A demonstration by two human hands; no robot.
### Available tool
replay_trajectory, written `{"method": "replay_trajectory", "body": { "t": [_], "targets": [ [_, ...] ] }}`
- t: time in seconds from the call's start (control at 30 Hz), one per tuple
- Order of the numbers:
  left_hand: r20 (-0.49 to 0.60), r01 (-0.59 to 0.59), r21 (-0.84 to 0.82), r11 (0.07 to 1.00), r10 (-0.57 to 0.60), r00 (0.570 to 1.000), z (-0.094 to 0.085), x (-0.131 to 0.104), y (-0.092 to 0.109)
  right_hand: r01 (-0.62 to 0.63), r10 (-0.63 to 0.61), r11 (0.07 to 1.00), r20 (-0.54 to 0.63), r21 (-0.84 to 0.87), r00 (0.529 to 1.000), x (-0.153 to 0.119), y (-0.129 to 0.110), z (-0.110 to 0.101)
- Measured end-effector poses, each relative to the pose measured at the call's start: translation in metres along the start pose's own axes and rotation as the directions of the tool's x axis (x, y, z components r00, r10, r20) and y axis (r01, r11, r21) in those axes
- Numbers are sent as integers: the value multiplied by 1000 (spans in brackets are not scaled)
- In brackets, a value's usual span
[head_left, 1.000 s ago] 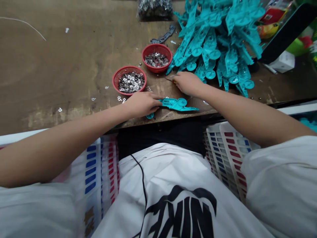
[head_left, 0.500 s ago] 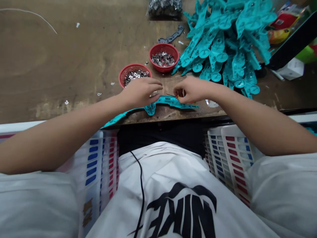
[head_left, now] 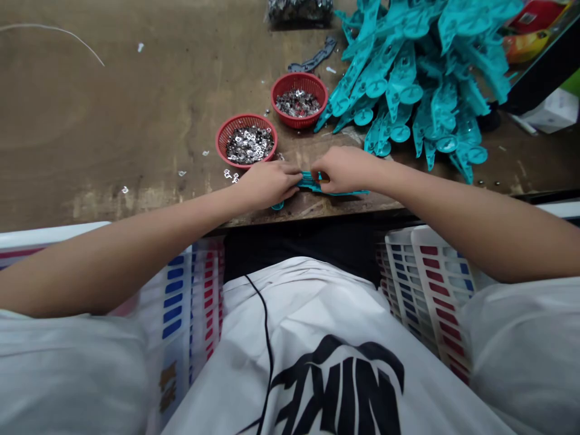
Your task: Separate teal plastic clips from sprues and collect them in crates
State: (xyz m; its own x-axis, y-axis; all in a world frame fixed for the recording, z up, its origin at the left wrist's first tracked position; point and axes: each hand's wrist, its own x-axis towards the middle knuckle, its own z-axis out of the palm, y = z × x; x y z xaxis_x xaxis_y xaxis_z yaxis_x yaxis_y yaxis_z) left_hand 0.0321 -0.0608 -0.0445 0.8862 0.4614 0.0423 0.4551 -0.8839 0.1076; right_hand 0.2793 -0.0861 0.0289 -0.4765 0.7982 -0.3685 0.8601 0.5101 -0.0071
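Note:
A teal plastic part (head_left: 344, 192) lies on the wooden table near its front edge, partly covered by both hands. My left hand (head_left: 275, 183) rests on its left portion, fingers together and bent over it. Over the middle of the part is my right hand (head_left: 334, 171), thumb and fingers pinched round something small and yellow-orange, mostly hidden. Just behind my left hand stands a red basket (head_left: 219, 144) of small metal clips, and a second red basket (head_left: 299, 122) of clips sits to its right, further back.
Many teal parts (head_left: 408, 72) are heaped at the back right. A grey curved piece (head_left: 317, 58) and a bag of metal bits (head_left: 299, 12) lie behind the baskets. Loose clips (head_left: 231, 176) lie by my left hand. Plastic crates (head_left: 435, 272) flank my lap.
My left hand has moved slightly down and right, uncovering the left basket and some loose clips. The teal part now shows less, its left arm no longer visible. The view has shifted a little.

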Motion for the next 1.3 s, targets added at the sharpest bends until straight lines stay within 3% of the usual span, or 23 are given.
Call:
{"method": "replay_trajectory", "body": {
  "t": [0.3,0.5,0.73,0.9,1.13,1.3],
  "targets": [
    [-74,67,-37,997,-70,995,0,-2,-1,45,-42,999,-77,30,996,-1,5,-4],
    [-72,-2,-25,1000,0,997,13,2,-4,25,-29,999,-70,-47,997,2,2,4],
    [131,1,139,990,-20,991,3,11,8,-86,85,982,-16,-170,996,-10,-28,-11],
    [124,21,177,984,-43,991,-2,13,8,-129,130,975,-7,-181,992,-8,-38,-5],
    [99,61,20,998,-63,993,-5,12,-8,-115,112,984,-29,-139,993,-12,-8,-10],
    [31,73,-18,997,-72,997,-1,8,-7,-78,93,995,-255,67,962,-20,14,-24]
  ]
}}
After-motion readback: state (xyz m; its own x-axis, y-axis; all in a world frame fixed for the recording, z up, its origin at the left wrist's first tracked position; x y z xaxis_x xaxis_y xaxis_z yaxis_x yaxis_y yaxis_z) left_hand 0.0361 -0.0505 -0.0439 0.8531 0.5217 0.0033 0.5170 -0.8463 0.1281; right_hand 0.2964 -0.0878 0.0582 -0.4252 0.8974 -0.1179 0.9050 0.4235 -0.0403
